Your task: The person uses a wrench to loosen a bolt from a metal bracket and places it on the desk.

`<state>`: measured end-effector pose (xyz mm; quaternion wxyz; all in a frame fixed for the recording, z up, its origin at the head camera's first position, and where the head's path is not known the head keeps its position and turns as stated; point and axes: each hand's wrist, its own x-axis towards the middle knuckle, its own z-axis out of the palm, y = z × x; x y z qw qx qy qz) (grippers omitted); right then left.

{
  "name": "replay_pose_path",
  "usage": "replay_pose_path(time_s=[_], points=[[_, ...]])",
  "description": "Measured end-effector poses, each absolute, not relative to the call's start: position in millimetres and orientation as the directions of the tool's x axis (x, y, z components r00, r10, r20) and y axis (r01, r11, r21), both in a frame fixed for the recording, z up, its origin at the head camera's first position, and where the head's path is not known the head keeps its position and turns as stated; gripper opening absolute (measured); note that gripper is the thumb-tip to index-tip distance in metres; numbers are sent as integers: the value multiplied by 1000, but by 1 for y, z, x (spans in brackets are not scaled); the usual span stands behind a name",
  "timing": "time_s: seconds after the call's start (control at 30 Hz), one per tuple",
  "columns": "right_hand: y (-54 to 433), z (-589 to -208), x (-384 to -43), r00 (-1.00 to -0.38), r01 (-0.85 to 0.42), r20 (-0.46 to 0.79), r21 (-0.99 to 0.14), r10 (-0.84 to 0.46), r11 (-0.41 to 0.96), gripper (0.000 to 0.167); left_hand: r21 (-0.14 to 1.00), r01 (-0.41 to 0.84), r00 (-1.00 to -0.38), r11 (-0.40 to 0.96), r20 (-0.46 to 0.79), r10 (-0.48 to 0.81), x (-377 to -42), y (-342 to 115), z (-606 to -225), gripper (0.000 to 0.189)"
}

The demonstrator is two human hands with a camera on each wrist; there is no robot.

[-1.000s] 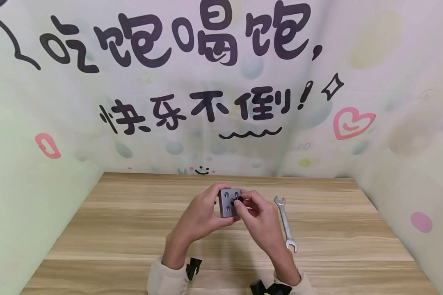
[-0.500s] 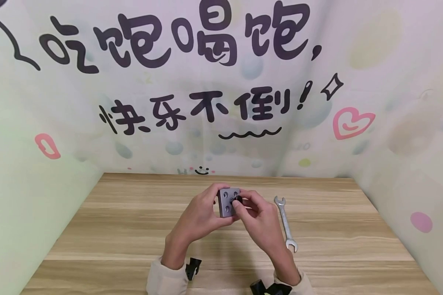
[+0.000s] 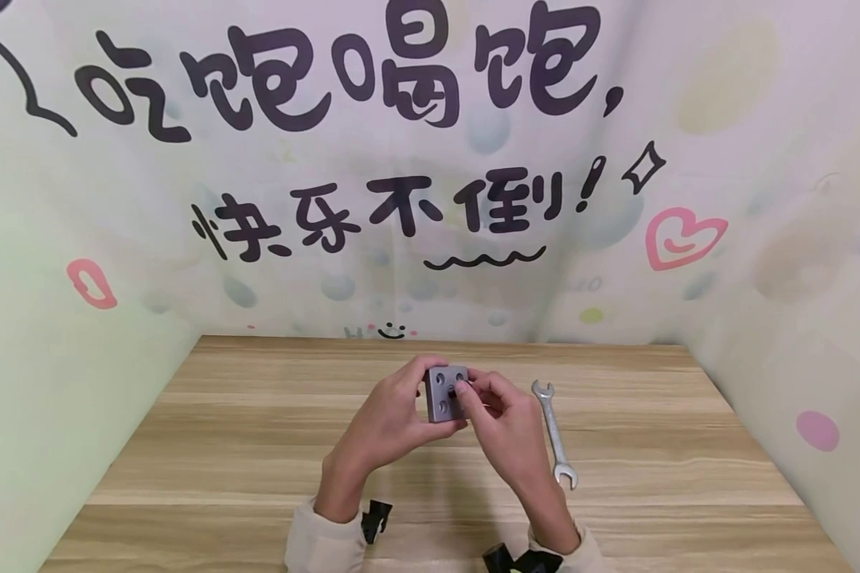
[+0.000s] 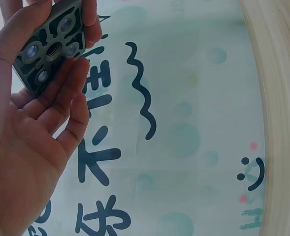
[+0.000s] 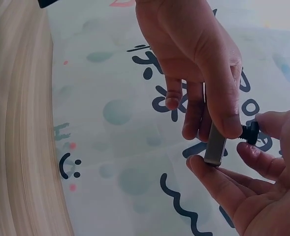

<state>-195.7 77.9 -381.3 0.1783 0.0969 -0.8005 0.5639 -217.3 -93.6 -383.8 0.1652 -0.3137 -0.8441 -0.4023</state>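
Observation:
My left hand [image 3: 383,418] grips a small grey metal plate [image 3: 435,394] by its edges, thumb on one side and fingers on the other. Holes sit near the plate's corners. From the left wrist, its recessed face [image 4: 40,43] shows a threaded-looking hole in the middle. A black bolt [image 5: 253,132] stands out from the opposite face, part of its thread visible. My right hand [image 3: 512,426] pinches the bolt at its head; in the head view the thumb mostly hides it. One right finger touches the plate's edge in the right wrist view.
An open-ended wrench [image 3: 556,438] lies on the wood-grain table [image 3: 222,446], just right of my right hand. A printed cloth wall [image 3: 373,294] closes off the back and both sides.
The right thumb has shifted over the bolt head and now covers more of it. The plate has tilted very slightly; the left hand keeps its grip. The wrench has stayed put.

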Motion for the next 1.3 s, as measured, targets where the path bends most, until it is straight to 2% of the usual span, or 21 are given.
replay_pose_path(time_s=[0.9,1.3], points=[[80,-380,-196,-913,-389,408,-856,-18,340,4,564,670,-742,483,539,399,-218,-95,-384,70],[80,-379,-195,-914,-392,404,-854,-38,342,11,556,675,-736,485,550,395,-219,-95,-385,70]])
